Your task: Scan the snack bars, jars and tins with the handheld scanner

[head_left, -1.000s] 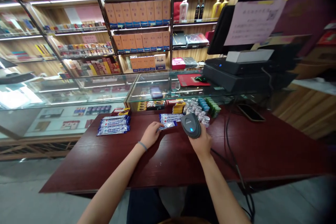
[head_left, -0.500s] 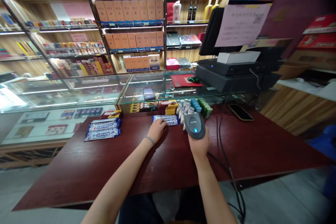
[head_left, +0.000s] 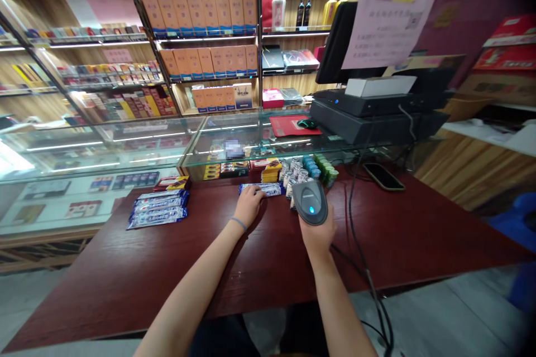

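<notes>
My right hand [head_left: 318,231] is wrapped round a dark grey barcode scanner [head_left: 310,202], whose blue light is lit. The scanner hides part of the cans behind it. On the red-brown desk, my left hand [head_left: 250,205] has its fingers curled over the left end of blue-and-white wrapped snack bars [head_left: 271,189]. Its fingertips are partly hidden. Further left lies a stack of similar blue-and-white bars [head_left: 158,209], apart from my hands. Small silver-white cans [head_left: 288,173] stand close together just beyond the scanner, beside blue cans [head_left: 310,166] and green cans [head_left: 326,170].
Yellow-and-red packs [head_left: 271,170] stand against the glass counter [head_left: 234,128]. A phone [head_left: 383,176] lies on the desk [head_left: 176,273] at right, near a black cable [head_left: 354,223]. A monitor [head_left: 335,44] and a dark till [head_left: 355,117] stand behind.
The view has shifted slightly, so the desk items sit a little further left and higher. The bars by my left hand show as a narrower strip. Both hands keep nearly the same position.
</notes>
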Action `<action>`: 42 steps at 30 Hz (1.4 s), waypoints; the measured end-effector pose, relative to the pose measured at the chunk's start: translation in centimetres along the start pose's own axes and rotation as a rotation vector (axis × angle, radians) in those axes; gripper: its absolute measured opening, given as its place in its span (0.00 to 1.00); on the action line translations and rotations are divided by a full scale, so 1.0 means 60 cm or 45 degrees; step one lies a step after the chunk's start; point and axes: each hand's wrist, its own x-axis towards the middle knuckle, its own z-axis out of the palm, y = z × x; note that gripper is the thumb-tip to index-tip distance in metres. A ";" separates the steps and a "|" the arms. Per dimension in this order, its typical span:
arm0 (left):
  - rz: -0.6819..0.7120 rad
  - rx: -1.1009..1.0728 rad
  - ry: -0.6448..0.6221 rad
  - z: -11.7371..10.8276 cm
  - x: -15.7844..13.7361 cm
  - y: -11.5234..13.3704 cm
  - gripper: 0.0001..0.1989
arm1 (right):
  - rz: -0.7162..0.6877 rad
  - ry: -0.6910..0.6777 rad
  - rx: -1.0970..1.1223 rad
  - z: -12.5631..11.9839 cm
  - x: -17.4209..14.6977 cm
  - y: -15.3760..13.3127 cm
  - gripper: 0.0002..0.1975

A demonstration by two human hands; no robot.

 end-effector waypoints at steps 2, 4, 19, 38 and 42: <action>0.001 -0.017 -0.002 -0.002 -0.001 0.001 0.12 | -0.005 -0.007 -0.018 0.001 -0.001 0.002 0.21; -0.009 -0.032 -0.004 -0.003 -0.001 0.001 0.12 | -0.004 -0.022 -0.044 0.002 -0.003 0.004 0.21; -0.135 0.033 0.081 -0.083 -0.067 -0.045 0.17 | -0.193 -0.176 -0.133 0.006 -0.013 -0.005 0.23; -0.710 0.514 0.196 -0.289 -0.314 -0.227 0.21 | -0.802 -0.492 0.151 0.030 -0.071 -0.097 0.21; -0.785 0.495 0.223 -0.286 -0.323 -0.237 0.22 | -0.931 -0.606 0.226 0.027 -0.083 -0.111 0.21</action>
